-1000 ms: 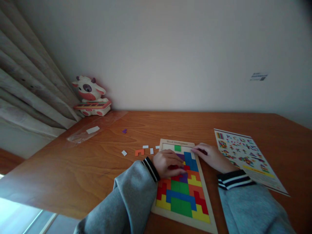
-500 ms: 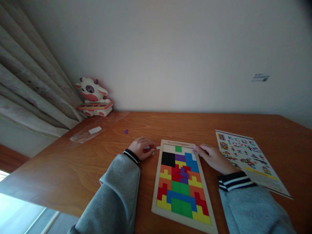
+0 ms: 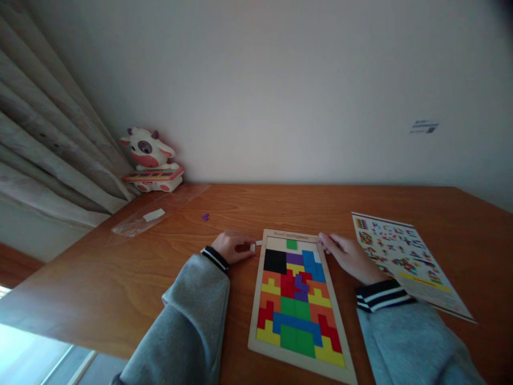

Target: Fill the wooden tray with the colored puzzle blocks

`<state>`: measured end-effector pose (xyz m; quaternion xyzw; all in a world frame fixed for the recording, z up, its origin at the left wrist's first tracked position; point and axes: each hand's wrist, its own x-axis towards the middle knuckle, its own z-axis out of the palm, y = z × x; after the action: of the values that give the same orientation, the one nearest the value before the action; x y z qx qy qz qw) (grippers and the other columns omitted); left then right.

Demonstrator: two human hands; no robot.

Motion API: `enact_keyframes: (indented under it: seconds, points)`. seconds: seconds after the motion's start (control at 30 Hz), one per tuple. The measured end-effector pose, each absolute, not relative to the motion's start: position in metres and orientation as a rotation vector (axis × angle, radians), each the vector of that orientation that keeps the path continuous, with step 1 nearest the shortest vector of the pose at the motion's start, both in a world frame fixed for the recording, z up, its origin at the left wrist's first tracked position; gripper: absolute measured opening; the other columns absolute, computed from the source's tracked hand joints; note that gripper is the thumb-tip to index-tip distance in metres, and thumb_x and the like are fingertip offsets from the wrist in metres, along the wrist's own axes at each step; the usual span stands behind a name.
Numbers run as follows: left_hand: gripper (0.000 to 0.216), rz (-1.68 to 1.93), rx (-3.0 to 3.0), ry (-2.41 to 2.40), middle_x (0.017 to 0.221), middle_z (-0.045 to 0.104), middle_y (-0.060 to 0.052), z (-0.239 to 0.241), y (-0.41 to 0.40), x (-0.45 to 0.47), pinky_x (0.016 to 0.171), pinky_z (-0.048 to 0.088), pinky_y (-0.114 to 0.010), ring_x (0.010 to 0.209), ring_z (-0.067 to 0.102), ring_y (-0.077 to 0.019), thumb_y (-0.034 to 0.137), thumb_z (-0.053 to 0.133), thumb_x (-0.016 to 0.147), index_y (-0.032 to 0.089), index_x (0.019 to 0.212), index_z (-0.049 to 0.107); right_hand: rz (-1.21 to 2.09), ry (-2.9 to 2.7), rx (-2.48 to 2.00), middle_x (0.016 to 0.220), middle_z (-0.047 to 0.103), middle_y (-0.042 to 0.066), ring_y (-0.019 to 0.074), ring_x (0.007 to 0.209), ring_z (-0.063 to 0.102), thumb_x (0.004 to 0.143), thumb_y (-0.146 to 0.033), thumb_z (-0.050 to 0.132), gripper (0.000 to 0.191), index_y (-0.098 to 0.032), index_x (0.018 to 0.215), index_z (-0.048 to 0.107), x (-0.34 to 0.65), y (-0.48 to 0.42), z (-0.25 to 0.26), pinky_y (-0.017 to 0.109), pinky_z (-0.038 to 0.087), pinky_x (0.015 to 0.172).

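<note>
A wooden tray puzzle (image 3: pixel 253 321) lies on the table in front of me, filled mostly with coloured block pieces. Green (image 3: pixel 292 244) stands alone in the pale top row, and a white bit shows by the blue pieces at upper right. Left of the tray's top, my left hand (image 3: pixel 233 247) pinches a small white puzzle piece (image 3: pixel 252 247) between its fingertips. Another small white piece (image 3: pixel 258 243) lies close by, against the frame's edge. My right hand (image 3: pixel 347 256) grips the frame's upper right corner with thumb and fingers.
A purple piece (image 3: pixel 206 217) sits farther back on the table (image 3: pixel 180 299). To its left is a clear plastic bag (image 3: pixel 132 227) with a white slip (image 3: pixel 154 215). A printed pattern sheet (image 3: pixel 404 256) lies at right. A toy cow with a keyboard (image 3: pixel 154 160) stands near the curtain (image 3: pixel 52 107).
The white piece now shows upright at my left fingertips; the red bit seen under that hand is out of sight. My right hand stays at the tray's corner. The view has shifted slightly.
</note>
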<state>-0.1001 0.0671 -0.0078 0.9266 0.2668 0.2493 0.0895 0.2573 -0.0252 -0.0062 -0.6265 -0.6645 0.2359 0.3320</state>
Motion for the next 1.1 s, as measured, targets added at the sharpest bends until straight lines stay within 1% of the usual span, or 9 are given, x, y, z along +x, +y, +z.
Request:
enact_keyframes:
  seconds: [0.1, 0.17, 0.3, 0.43, 0.6, 0.7, 0.87, 1.0, 1.1]
  points:
    - [0.035, 0.820, 2.646, 0.823, 0.088, 0.071, -0.005, -0.010, 0.066, -0.094, 0.074, 0.054, -0.027, 0.079, 0.067, -0.0159, 0.045, 0.068, 0.082, 0.020, 0.107, 0.069, 0.661, -1.627, -1.611, 0.087, 0.073, 0.007, 0.0234, 0.080, 0.067, 0.091, -0.061, 0.040, 0.048, -0.021, 0.097, 0.066, 0.257, -0.023, -0.009, 0.035, 0.052, 0.077]
    - [0.030, 0.865, 2.596, 0.808, 0.085, 0.069, -0.005, -0.010, 0.063, -0.088, 0.070, 0.054, -0.024, 0.074, 0.066, -0.0142, 0.042, 0.066, 0.085, 0.019, 0.104, 0.070, 0.658, -1.593, -1.604, 0.092, 0.073, 0.008, 0.0234, 0.082, 0.067, 0.091, -0.061, 0.042, 0.047, -0.021, 0.100, 0.066, 0.255, -0.023, -0.009, 0.036, 0.053, 0.077]
    - [0.023, 0.994, 2.484, 0.757, 0.082, 0.070, -0.006, -0.006, 0.051, -0.071, 0.067, 0.054, -0.023, 0.071, 0.065, -0.0130, 0.037, 0.063, 0.088, 0.017, 0.090, 0.073, 0.597, -1.633, -1.582, 0.094, 0.072, 0.008, 0.0235, 0.085, 0.066, 0.090, -0.057, 0.046, 0.043, -0.020, 0.099, 0.067, 0.242, -0.028, -0.001, 0.036, 0.052, 0.076]
    - [0.023, 1.082, 2.356, 0.713, 0.087, 0.072, -0.007, -0.002, 0.033, -0.049, 0.073, 0.055, -0.024, 0.077, 0.068, -0.0144, 0.037, 0.062, 0.089, 0.017, 0.092, 0.074, 0.668, -1.827, -1.473, 0.091, 0.072, 0.007, 0.0197, 0.076, 0.063, 0.088, -0.054, 0.053, 0.038, -0.021, 0.097, 0.070, 0.223, -0.035, 0.009, 0.032, 0.051, 0.069]
    - [0.024, 0.988, 2.373, 0.550, 0.085, 0.073, -0.008, -0.002, 0.020, -0.032, 0.072, 0.055, -0.024, 0.077, 0.067, -0.0150, 0.035, 0.060, 0.091, 0.015, 0.092, 0.074, 0.734, -2.162, -1.331, 0.083, 0.065, 0.004, 0.0194, 0.077, 0.060, 0.071, -0.059, 0.073, 0.041, -0.023, 0.090, 0.072, 0.208, -0.041, 0.014, 0.031, 0.048, 0.070]
    - [0.023, 0.956, 2.373, 0.539, 0.084, 0.073, -0.008, -0.003, 0.019, -0.030, 0.073, 0.054, -0.025, 0.077, 0.067, -0.0155, 0.035, 0.061, 0.090, 0.015, 0.091, 0.074, 0.685, -2.286, -1.330, 0.082, 0.062, 0.003, 0.0214, 0.081, 0.058, 0.063, -0.062, 0.077, 0.045, -0.024, 0.084, 0.071, 0.207, -0.042, 0.013, 0.033, 0.047, 0.073]
    - [0.025, 0.911, 2.379, 0.540, 0.084, 0.073, -0.008, -0.007, 0.021, -0.030, 0.072, 0.054, -0.025, 0.077, 0.067, -0.0157, 0.037, 0.061, 0.090, 0.015, 0.090, 0.074, 0.709, -2.304, -1.351, 0.082, 0.062, 0.003, 0.0198, 0.079, 0.058, 0.067, -0.060, 0.076, 0.042, -0.022, 0.084, 0.069, 0.207, -0.042, 0.013, 0.031, 0.046, 0.071]
    - [0.026, 0.910, 2.387, 0.530, 0.084, 0.073, -0.008, -0.007, 0.021, -0.030, 0.072, 0.054, -0.024, 0.077, 0.067, -0.0152, 0.037, 0.059, 0.091, 0.015, 0.089, 0.073, 0.732, -2.286, -1.375, 0.079, 0.061, 0.003, 0.0185, 0.074, 0.057, 0.070, -0.061, 0.072, 0.041, -0.021, 0.077, 0.067, 0.208, -0.042, 0.012, 0.030, 0.045, 0.067]
    - [0.026, 0.913, 2.424, 0.537, 0.083, 0.073, -0.007, -0.006, 0.021, -0.031, 0.073, 0.053, -0.025, 0.077, 0.067, -0.0150, 0.037, 0.058, 0.092, 0.015, 0.090, 0.072, 0.768, -2.254, -1.409, 0.080, 0.062, 0.003, 0.0188, 0.074, 0.058, 0.071, -0.062, 0.072, 0.042, -0.021, 0.083, 0.068, 0.212, -0.041, 0.011, 0.031, 0.046, 0.066]
